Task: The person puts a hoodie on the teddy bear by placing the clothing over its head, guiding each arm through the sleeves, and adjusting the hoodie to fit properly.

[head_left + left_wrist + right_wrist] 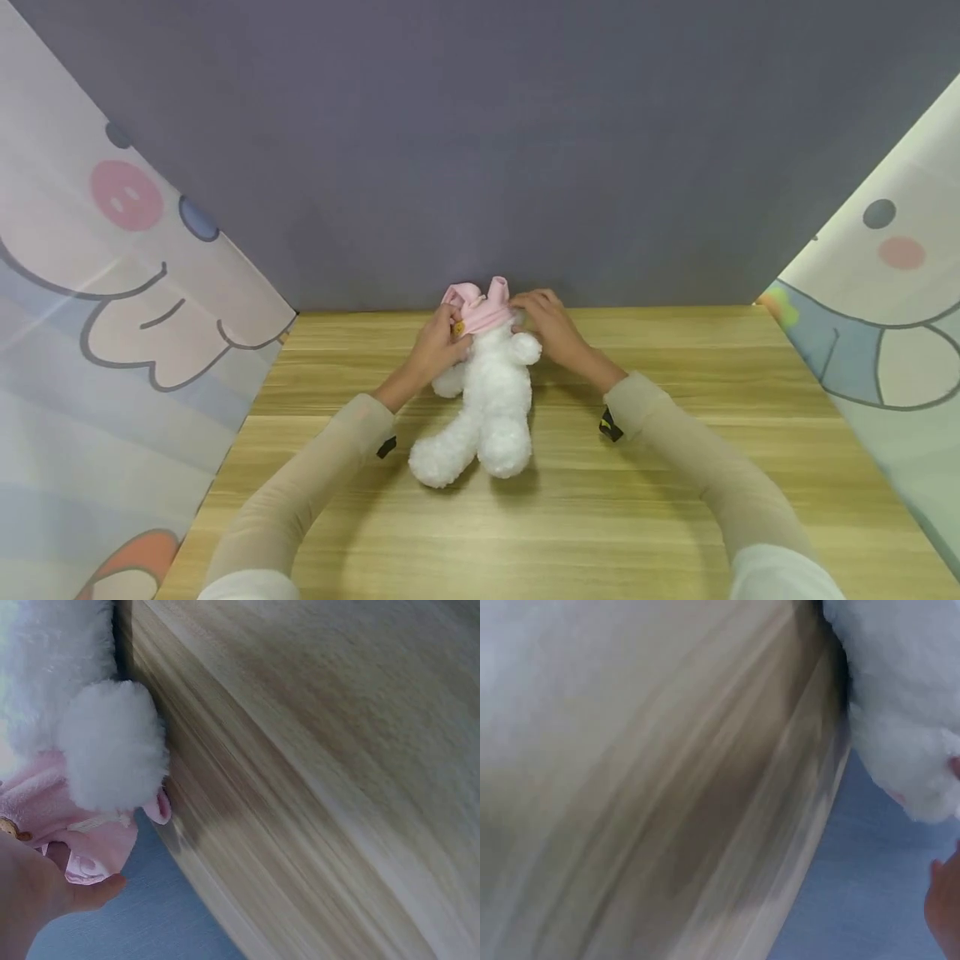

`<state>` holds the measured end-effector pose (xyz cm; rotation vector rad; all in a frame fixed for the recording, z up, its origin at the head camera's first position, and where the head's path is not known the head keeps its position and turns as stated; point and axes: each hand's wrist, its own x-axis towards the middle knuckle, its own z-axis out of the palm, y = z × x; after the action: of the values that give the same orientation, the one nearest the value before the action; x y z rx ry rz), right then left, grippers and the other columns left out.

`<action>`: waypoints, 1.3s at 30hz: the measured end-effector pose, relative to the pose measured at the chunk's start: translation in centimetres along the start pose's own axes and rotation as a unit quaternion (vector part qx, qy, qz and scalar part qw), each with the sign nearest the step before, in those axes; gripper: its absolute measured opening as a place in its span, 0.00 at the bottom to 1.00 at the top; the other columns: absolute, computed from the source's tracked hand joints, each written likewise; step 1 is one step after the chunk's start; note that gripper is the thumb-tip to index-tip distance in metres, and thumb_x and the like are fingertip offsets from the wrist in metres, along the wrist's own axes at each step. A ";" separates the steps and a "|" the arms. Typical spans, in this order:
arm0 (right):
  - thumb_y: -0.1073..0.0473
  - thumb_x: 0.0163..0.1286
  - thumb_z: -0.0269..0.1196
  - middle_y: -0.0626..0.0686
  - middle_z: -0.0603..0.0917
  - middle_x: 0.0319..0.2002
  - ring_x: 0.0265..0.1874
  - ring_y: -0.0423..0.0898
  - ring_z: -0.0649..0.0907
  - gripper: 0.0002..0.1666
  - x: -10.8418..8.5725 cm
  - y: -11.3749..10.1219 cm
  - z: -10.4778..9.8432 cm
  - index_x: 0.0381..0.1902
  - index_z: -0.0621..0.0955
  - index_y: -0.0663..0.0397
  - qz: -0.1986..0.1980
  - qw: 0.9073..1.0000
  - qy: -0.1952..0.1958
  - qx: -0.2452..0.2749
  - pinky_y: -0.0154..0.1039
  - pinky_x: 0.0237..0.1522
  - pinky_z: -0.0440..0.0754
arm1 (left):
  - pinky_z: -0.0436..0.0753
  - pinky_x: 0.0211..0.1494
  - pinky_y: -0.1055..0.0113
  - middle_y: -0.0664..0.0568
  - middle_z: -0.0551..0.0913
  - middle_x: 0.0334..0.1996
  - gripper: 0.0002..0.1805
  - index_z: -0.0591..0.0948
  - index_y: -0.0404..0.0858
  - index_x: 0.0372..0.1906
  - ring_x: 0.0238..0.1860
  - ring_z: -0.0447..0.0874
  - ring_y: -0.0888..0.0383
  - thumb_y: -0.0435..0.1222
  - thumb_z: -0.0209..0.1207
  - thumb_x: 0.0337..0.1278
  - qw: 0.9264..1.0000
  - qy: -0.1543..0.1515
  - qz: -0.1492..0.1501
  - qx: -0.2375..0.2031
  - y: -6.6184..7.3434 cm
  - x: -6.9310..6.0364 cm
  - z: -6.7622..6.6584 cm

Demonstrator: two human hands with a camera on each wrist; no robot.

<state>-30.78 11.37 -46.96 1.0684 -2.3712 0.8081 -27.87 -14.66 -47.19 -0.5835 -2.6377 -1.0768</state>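
Note:
A white fluffy plush toy [497, 392] lies on the table with its legs toward me. A small pink garment [486, 312] with a yellow patch covers its head end, and two tube-like parts stick up at the far side. My left hand [437, 340] pinches the garment's left edge between thumb and fingers; in the left wrist view that hand [37, 889] is beside the pink cloth. At the right edge of the cloth, my right hand [553, 329] touches it with its fingertips, near a plush arm [526, 348]. Its grip is partly hidden.
The wooden table [585, 525] ends at a dark grey panel [510, 150] just behind the toy. Cartoon-printed sheets stand at the left [45, 350] and right [922, 250] sides.

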 end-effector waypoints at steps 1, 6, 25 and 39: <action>0.58 0.66 0.71 0.59 0.85 0.52 0.52 0.59 0.78 0.20 0.0 -0.1 0.0 0.54 0.82 0.60 -0.002 1.000 0.006 -0.007 0.56 0.57 0.73 | 0.73 0.31 0.64 0.47 0.73 0.37 0.16 0.68 0.37 0.46 0.29 0.71 0.57 0.36 0.60 0.57 1.000 0.000 0.000 0.003 0.0 0.0 0.0; 0.46 0.67 0.69 0.51 0.85 0.47 0.49 0.53 0.79 0.20 0.5 -1.0 0.3 0.50 0.83 0.52 0.026 0.997 0.008 -0.077 0.51 0.49 0.74 | 0.72 0.28 0.65 0.49 0.72 0.32 0.17 0.69 0.37 0.46 0.27 0.71 0.57 0.36 0.62 0.54 1.000 0.007 0.009 0.014 0.2 0.3 -0.1; 0.57 0.63 0.70 0.49 0.89 0.35 0.35 0.54 0.85 0.06 2.9 0.8 0.9 0.38 0.84 0.48 -0.021 0.980 0.028 -0.194 0.56 0.45 0.76 | 0.77 0.30 0.64 0.47 0.71 0.40 0.20 0.68 0.35 0.47 0.30 0.73 0.56 0.31 0.64 0.52 0.991 -0.031 0.092 0.094 1.0 0.1 1.1; 0.76 0.60 0.69 0.54 0.86 0.51 0.54 0.60 0.78 0.20 0.7 3.8 -2.7 0.46 0.83 0.53 -0.034 0.985 -0.171 0.010 0.61 0.54 0.73 | 0.75 0.25 0.59 0.49 0.68 0.34 0.18 0.66 0.36 0.46 0.26 0.70 0.56 0.32 0.60 0.53 0.996 -0.006 0.043 0.081 1.4 0.4 2.7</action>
<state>-33.74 14.83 -45.80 1.3855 -2.5902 0.6697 -27.76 -11.76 -48.05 -0.6629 -2.6526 -0.8279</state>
